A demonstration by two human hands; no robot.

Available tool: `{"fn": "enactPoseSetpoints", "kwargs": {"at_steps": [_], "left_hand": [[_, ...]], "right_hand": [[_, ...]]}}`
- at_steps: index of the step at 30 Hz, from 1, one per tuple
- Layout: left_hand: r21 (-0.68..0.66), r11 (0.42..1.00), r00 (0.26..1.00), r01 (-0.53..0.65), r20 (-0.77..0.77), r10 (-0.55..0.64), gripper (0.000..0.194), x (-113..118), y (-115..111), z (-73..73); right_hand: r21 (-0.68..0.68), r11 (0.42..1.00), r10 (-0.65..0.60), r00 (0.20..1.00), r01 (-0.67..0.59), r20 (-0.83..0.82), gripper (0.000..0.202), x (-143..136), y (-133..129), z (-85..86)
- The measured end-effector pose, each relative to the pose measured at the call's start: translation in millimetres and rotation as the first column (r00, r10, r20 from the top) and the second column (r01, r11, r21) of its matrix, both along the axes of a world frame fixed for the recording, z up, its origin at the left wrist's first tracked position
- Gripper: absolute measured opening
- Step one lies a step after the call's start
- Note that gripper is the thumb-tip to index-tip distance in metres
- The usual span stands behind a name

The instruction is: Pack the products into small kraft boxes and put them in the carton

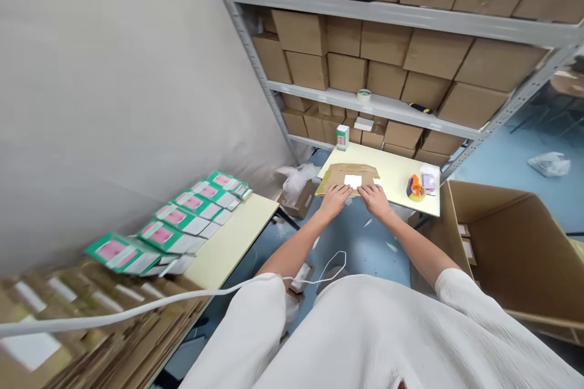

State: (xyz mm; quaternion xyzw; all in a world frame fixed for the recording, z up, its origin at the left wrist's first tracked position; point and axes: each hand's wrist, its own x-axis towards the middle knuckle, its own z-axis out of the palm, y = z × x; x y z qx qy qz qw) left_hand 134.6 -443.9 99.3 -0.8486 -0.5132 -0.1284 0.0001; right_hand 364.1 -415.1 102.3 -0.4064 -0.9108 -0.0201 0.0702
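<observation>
A flattened cardboard box (335, 175) with tape along its edges lies on the small cream table, its near edge at the table's front. A white label (353, 181) sits on its near half, and a smaller white patch (377, 182) shows at the right. My left hand (336, 199) grips the near edge left of the label. My right hand (375, 199) holds the same edge on the right, thumbs pointing inward. The undersides of both hands are hidden. Behind the cardboard stands a green and white product box (342, 137).
On the table's right rest an orange tape dispenser (415, 187) and a purple packet (428, 183). Green-and-pink boxes (176, 219) line the left table (214, 249), near stacked flat cardboard (104, 328). A white cable (182, 296) crosses by my left arm. A large open carton (515, 243) stands right; shelves (387, 15) hold cartons.
</observation>
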Motion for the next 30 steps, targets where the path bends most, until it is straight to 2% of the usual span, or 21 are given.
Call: {"fn": "enactPoseSetpoints", "kwargs": {"at_steps": [4, 8, 14, 18, 24, 30], "left_hand": [[-0.048, 0.992, 0.993, 0.121, 0.007, -0.120, 0.057, 21, 41, -17.9], [-0.114, 0.968, 0.974, 0.226, 0.032, -0.223, 0.063, 29, 90, -43.7], [-0.172, 0.928, 0.943, 0.332, 0.052, -0.328, 0.067, 27, 177, -78.3], [-0.229, 0.886, 0.915, 0.404, 0.088, -0.395, 0.062, 20, 221, -102.1], [-0.320, 0.840, 0.897, 0.439, 0.106, -0.429, 0.051, 13, 250, -137.9], [-0.400, 0.845, 0.934, 0.355, 0.107, -0.342, 0.049, 13, 264, -157.0]], "right_hand": [[-0.054, 0.993, -0.106, 0.994, 0.108, 0.039, 0.054, 24, 18, -10.2], [-0.065, 0.980, -0.184, 0.980, 0.189, 0.072, 0.054, 37, 48, -25.7], [-0.110, 0.953, -0.271, 0.958, 0.281, 0.098, 0.054, 33, 109, -48.5], [-0.204, 0.919, -0.319, 0.940, 0.337, 0.119, 0.050, 25, 140, -64.6], [-0.347, 0.849, -0.370, 0.918, 0.398, 0.145, 0.049, 18, 166, -94.3], [-0.442, 0.775, -0.397, 0.892, 0.452, 0.216, 0.051, 20, 189, -115.4]]}}
